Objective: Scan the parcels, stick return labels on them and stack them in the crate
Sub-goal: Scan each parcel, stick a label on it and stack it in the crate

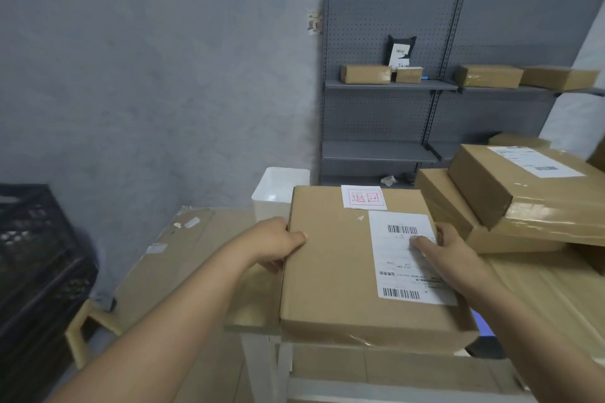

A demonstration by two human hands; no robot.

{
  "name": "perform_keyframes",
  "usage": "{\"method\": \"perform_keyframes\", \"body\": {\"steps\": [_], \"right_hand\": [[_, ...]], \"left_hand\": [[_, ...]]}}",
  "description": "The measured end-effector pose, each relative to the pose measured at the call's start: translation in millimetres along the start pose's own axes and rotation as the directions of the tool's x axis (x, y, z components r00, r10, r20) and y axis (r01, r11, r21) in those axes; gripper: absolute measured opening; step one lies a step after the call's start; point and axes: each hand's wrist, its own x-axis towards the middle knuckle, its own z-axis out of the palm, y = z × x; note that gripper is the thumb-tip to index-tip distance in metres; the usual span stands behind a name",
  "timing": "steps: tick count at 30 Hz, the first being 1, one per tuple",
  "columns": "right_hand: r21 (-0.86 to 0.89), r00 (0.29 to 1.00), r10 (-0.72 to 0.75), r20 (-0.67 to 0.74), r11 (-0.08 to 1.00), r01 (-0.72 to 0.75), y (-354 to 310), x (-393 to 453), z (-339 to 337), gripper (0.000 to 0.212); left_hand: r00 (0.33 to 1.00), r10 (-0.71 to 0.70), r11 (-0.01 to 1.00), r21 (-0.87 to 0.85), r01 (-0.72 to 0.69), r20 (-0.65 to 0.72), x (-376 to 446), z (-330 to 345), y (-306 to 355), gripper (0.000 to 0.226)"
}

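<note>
A flat brown parcel [330, 265] is held in front of me, above the table's near edge. It bears a white shipping label [401, 258] with barcodes and a white return label [363, 197] with red characters near its far edge. My left hand [278, 244] grips the parcel's left edge, thumb on top. My right hand [448, 249] grips the right edge, thumb lying on the shipping label. A black plastic crate [36, 258] stands at the far left on a stool.
Two more brown parcels [510, 196] lie stacked on the table at the right. A white bin [281, 190] stands behind the held parcel. Flattened cardboard [183, 249] covers the table. A grey pegboard shelf [389, 85] at the back carries several small boxes.
</note>
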Motion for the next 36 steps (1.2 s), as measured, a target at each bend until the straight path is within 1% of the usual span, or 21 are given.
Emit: {"method": "perform_keyframes", "body": {"steps": [2, 4, 7, 9, 12, 15, 19, 21, 23, 25, 32, 34, 36], "right_hand": [[0.03, 0.997, -0.08, -0.011, 0.996, 0.081, -20.8, 2.7, -1.9, 0.045], [0.097, 0.986, -0.168, 0.0, 0.981, 0.167, -43.5, 5.0, 3.5, 0.045], [0.199, 0.958, -0.286, 0.036, 0.941, 0.273, -77.8, 5.7, 25.6, 0.04], [0.257, 0.941, -0.327, 0.088, 0.92, 0.295, -98.6, 4.5, 49.3, 0.039], [0.338, 0.909, -0.37, 0.194, 0.895, 0.292, -121.5, -6.9, 95.7, 0.037], [0.392, 0.867, -0.402, 0.295, 0.878, 0.274, -138.6, -29.1, 144.4, 0.038], [0.423, 0.789, -0.447, 0.422, 0.867, 0.264, -172.8, -60.1, 209.1, 0.036], [0.428, 0.761, -0.464, 0.453, 0.862, 0.27, -194.6, -75.1, 241.9, 0.035], [0.439, 0.743, -0.48, 0.467, 0.855, 0.277, -217.1, -88.4, 276.7, 0.035], [0.45, 0.73, -0.493, 0.474, 0.848, 0.28, -239.9, -100.7, 313.6, 0.035], [0.496, 0.72, -0.511, 0.469, 0.827, 0.264, -326.4, -142.2, 434.5, 0.028], [0.51, 0.72, -0.519, 0.461, 0.819, 0.264, -348.3, -148.6, 463.5, 0.022], [0.521, 0.714, -0.521, 0.468, 0.815, 0.253, -370.1, -151.8, 491.4, 0.021]], "left_hand": [[0.996, 0.024, 1.0, -0.012, -0.025, -0.086, -10.3, -18.1, 2.7, 0.032], [0.981, 0.023, 0.999, -0.035, -0.03, -0.191, -21.6, -37.1, -0.4, 0.035], [0.929, -0.017, 0.993, -0.113, -0.027, -0.369, -43.6, -63.7, -17.9, 0.031], [0.883, -0.081, 0.992, -0.122, 0.028, -0.462, -61.7, -79.1, -35.9, 0.036], [0.808, -0.196, 0.98, -0.132, 0.147, -0.555, -92.7, -96.4, -73.1, 0.049], [0.748, -0.265, 0.963, -0.132, 0.234, -0.609, -127.1, -115.2, -114.8, 0.052], [0.671, -0.326, 0.937, -0.132, 0.324, -0.666, -165.6, -145.8, -173.1, 0.046], [0.642, -0.356, 0.925, -0.159, 0.345, -0.679, -179.4, -163.0, -202.6, 0.044], [0.613, -0.381, 0.915, -0.185, 0.359, -0.693, -189.6, -183.6, -233.1, 0.045], [0.598, -0.393, 0.908, -0.191, 0.373, -0.699, -197.7, -208.6, -264.1, 0.045], [0.55, -0.394, 0.895, -0.172, 0.411, -0.736, -214.9, -311.1, -364.2, 0.047], [0.521, -0.399, 0.893, -0.191, 0.408, -0.754, -214.9, -340.1, -385.1, 0.046], [0.498, -0.406, 0.89, -0.209, 0.405, -0.766, -212.6, -367.7, -404.1, 0.039]]}}
